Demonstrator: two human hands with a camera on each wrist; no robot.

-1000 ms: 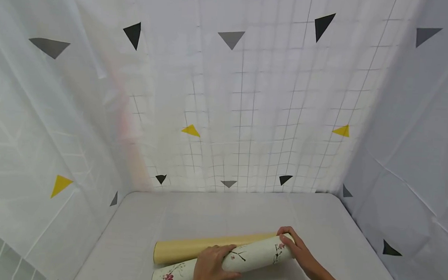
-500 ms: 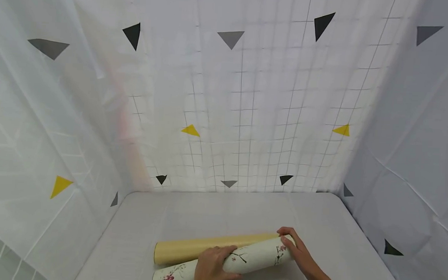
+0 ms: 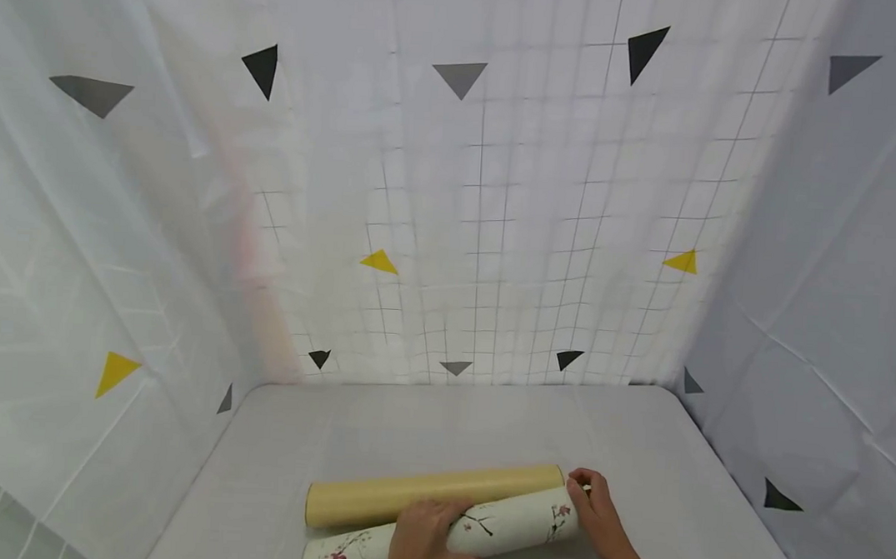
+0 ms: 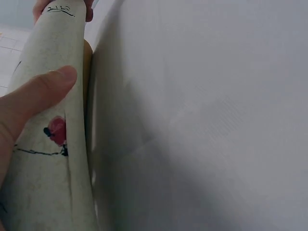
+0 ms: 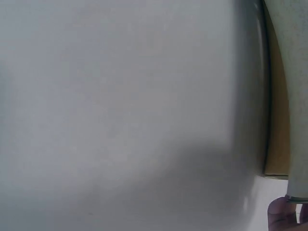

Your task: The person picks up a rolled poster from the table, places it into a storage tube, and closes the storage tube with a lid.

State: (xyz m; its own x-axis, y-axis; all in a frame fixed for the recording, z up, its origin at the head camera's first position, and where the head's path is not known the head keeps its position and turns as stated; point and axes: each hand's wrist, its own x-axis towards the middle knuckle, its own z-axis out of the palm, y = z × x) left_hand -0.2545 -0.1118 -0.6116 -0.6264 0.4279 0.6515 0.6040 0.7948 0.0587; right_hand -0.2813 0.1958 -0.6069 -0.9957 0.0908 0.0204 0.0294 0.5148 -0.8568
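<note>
A white roll with pink blossoms and dark twigs, much like wallpaper, lies slanted at the front of the table. My left hand grips its middle from above, the thumb lying across the printed side in the left wrist view. At the roll's right end, my right hand holds the rim with curled fingers. Those fingertips show right at the end edge in the right wrist view. Directly behind lies a plain yellow-tan roll, partly overlapped by the floral one.
A pale cloth-covered table carries both rolls. White curtains with black, grey and yellow triangles enclose it at the back and on both sides.
My right hand has shifted slightly toward me and lowered the floral roll's right end, so the tan roll's right end now shows. The left hand keeps its grip at the middle.
</note>
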